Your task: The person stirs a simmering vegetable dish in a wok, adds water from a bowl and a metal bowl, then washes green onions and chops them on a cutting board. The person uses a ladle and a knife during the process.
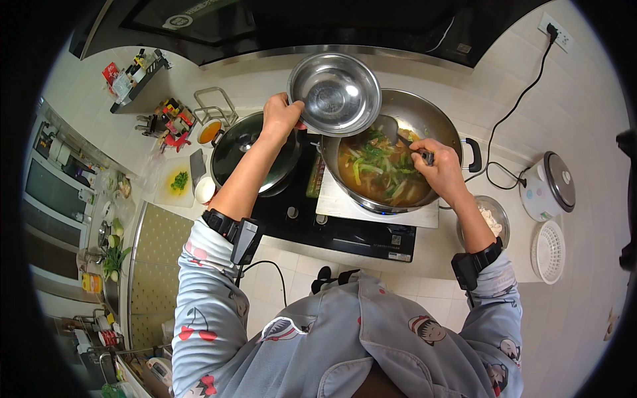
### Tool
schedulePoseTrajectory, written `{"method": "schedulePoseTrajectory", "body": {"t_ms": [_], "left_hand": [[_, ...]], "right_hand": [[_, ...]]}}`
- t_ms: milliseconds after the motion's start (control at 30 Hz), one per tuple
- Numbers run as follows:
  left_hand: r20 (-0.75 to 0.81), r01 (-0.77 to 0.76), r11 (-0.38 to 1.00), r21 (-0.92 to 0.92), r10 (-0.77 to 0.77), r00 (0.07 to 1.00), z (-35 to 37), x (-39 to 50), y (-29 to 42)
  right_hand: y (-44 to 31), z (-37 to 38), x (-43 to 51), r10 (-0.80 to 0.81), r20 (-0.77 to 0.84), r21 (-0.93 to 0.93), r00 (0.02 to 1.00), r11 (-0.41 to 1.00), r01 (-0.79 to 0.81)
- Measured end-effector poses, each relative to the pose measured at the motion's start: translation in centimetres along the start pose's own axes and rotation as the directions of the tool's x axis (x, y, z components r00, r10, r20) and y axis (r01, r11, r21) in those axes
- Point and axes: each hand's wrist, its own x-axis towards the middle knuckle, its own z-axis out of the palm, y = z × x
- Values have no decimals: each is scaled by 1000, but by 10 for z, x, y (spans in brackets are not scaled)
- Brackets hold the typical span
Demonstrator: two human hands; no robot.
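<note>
My left hand (284,115) grips the left rim of a shiny metal bowl (334,94), which is tilted and overlaps the left edge of a large metal wok (450,144). No food shows inside the bowl. My right hand (434,161) is closed around the dark handle of a spatula (386,130), whose blade is in the wok, partly hidden behind the bowl. Leafy greens and pale strips lie in a brownish broth (383,171). The wok stands on a white electric cooker (328,201), with a blue light at its front.
A lidded pot (229,159) stands left of the wok. Farther left are a cutting board (166,191) with chopped greens, a cleaver (197,166) and a bowl of orange liquid (209,132). To the right are a metal bowl (503,219), a white basket (547,252) and a rice cooker (540,186) with its cord.
</note>
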Motion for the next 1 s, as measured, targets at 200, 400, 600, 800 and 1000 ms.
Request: {"method": "schedulePoseTrajectory", "body": {"t_ms": [200,400,600,800,1000], "left_hand": [[6,50,996,-67,-49,999,-4,-10,-5],[40,77,992,-95,-74,996,-2,-14,-7],[55,88,988,-126,-82,995,6,-22,-2],[42,80,990,-121,-75,996,3,-31,6],[66,97,985,-140,-88,994,11,-38,4]], "right_hand": [[-32,-56,-10,-143,292,32,946,990,140],[-64,-99,-28,-66,371,2,926,997,71],[-36,-42,-41,-188,232,-30,955,979,200],[-9,-22,-42,-186,40,-120,982,975,190],[-23,-30,-38,-271,294,-78,916,949,306]]}}
